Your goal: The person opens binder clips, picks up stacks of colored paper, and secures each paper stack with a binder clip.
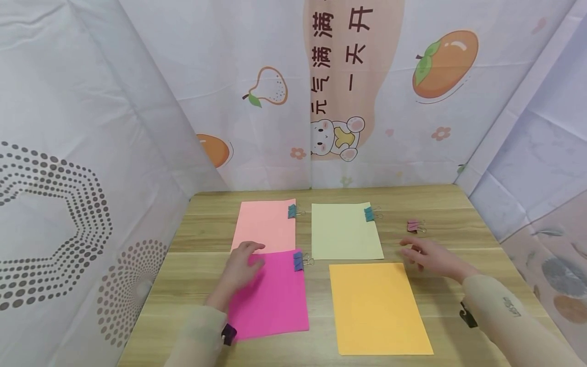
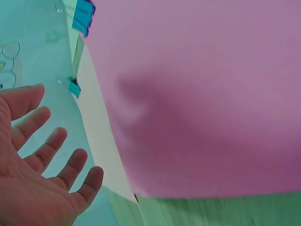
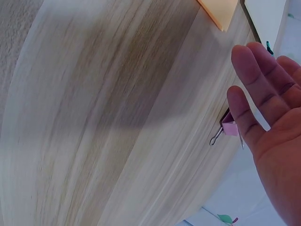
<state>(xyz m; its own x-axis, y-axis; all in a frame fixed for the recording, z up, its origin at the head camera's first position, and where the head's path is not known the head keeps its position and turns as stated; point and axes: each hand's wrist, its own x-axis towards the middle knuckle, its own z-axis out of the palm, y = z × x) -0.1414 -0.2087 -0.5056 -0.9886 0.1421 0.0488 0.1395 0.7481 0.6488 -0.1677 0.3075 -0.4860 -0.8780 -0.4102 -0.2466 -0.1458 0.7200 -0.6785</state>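
Over the left part of a magenta stack of paper (image 1: 279, 311) hovers my left hand (image 1: 239, 270), fingers spread and relaxed, holding nothing. A blue binder clip (image 1: 298, 261) grips that stack's upper right corner. My right hand (image 1: 433, 256) is beside the orange paper (image 1: 380, 311), fingers loosely bent and nothing in them. Just beyond it a loose pink binder clip (image 1: 413, 226) lies on the table; the right wrist view shows this clip (image 3: 230, 129) partly behind the fingers. The orange paper carries no clip.
Behind are salmon paper (image 1: 266, 224) and pale green paper (image 1: 344, 234), with teal binder clips (image 1: 292, 211) on their upper right corners. All lie on a wooden table (image 1: 197, 224). Printed curtains (image 1: 270, 127) stand at the back and both sides.
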